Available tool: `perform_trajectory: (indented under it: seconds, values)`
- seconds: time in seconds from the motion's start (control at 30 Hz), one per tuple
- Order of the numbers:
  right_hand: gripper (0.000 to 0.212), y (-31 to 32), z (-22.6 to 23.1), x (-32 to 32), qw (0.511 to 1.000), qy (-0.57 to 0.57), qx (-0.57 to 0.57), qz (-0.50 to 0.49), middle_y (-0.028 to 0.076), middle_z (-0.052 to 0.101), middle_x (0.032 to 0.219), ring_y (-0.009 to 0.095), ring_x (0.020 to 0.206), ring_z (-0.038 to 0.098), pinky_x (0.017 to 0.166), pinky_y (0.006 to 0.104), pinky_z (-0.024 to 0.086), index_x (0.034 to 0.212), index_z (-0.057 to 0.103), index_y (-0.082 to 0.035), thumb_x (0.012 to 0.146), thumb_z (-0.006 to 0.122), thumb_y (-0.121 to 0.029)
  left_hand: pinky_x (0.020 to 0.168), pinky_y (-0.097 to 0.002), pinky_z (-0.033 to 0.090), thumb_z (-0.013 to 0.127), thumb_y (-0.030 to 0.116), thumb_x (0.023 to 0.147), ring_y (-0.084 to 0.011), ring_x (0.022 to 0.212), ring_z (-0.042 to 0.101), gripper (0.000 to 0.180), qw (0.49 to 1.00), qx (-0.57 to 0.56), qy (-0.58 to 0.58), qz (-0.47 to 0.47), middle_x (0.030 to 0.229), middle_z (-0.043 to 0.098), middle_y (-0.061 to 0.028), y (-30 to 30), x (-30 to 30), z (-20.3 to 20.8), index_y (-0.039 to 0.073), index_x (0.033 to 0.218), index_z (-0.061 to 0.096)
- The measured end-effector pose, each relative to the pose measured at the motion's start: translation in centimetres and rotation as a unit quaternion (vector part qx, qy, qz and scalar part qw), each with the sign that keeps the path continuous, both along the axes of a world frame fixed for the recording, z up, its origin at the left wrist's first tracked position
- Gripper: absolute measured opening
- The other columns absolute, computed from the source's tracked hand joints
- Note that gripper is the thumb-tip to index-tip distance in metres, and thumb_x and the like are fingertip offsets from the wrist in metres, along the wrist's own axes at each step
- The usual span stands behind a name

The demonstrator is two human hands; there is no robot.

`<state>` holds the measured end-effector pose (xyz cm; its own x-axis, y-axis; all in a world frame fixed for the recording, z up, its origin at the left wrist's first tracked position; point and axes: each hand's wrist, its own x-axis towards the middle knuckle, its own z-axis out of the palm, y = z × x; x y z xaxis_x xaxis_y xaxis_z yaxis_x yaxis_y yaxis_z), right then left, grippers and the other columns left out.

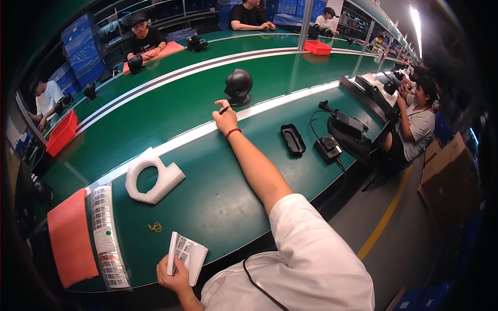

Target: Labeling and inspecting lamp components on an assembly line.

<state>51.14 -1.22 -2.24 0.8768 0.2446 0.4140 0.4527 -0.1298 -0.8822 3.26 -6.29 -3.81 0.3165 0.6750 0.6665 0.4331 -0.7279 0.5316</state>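
Observation:
My right arm reaches across the green bench, and my right hand [225, 118] is closed around a black pen [224, 110]. Just beyond it, on the green conveyor belt, stands a glossy black rounded device [238, 85] on a small base; the fingers seem apart from it. Close to my body, my left hand [174, 277] grips a folded white label sheet [194, 259] printed with small dark blocks. A yellow rubber band [155, 227] lies beyond the left hand. Farther up the bench sits a white foam piece [136, 179] with a round opening.
At left lie an orange-red mat [72, 238] and a label strip [109, 238]. Rightward are a black molded tray [293, 140], a corded black box [328, 149] and a black bag [347, 140]. Red bins [317, 47] stand across the belt. Several people work around; cardboard boxes [446, 171] stand right.

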Motion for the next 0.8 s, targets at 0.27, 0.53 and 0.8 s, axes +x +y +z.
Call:
perform_trajectory:
  seconds: [0.27, 0.53, 0.8]
  values:
    - [0.031, -0.32, 0.73, -0.29, 0.999, 0.027, -0.043, 0.006, 0.015, 0.064, 0.074, 0.034, 0.077, 0.063, 0.072, 0.0420, 0.049, 0.105, 0.055, -0.014, 0.074, 0.056, -0.013, 0.058, -0.0406, 0.046, 0.067, 0.007, 0.074, -0.0322, 0.065, 0.057, 0.011, 1.000, 0.004, 0.001, -0.001, 0.074, 0.062, -0.0111, -0.10, 0.02, 0.20, 0.002, 0.082, 0.062]
    - [0.027, -0.28, 0.32, -0.05, 1.000, 0.004, -0.016, -0.011, 0.005, 0.051, 0.061, 0.021, 0.060, 0.054, 0.059, 0.0351, 0.044, 0.100, 0.058, -0.013, 0.073, 0.057, -0.012, 0.057, -0.0401, 0.045, 0.067, 0.006, 0.074, -0.0321, 0.064, 0.057, 0.010, 1.000, 0.010, 0.001, -0.004, 0.073, 0.062, -0.0110, -0.04, 0.08, 0.17, 0.002, 0.081, 0.062]
    - [0.028, -0.56, 0.53, 0.11, 0.998, 0.037, -0.043, -0.005, 0.013, 0.065, 0.077, 0.033, 0.077, 0.063, 0.073, 0.0414, 0.049, 0.104, 0.056, -0.015, 0.076, 0.056, -0.015, 0.056, -0.0403, 0.045, 0.067, 0.006, 0.074, -0.0320, 0.063, 0.057, 0.010, 1.000, 0.011, -0.001, -0.006, 0.072, 0.061, -0.0109, -0.02, 0.08, 0.08, 0.002, 0.081, 0.062]
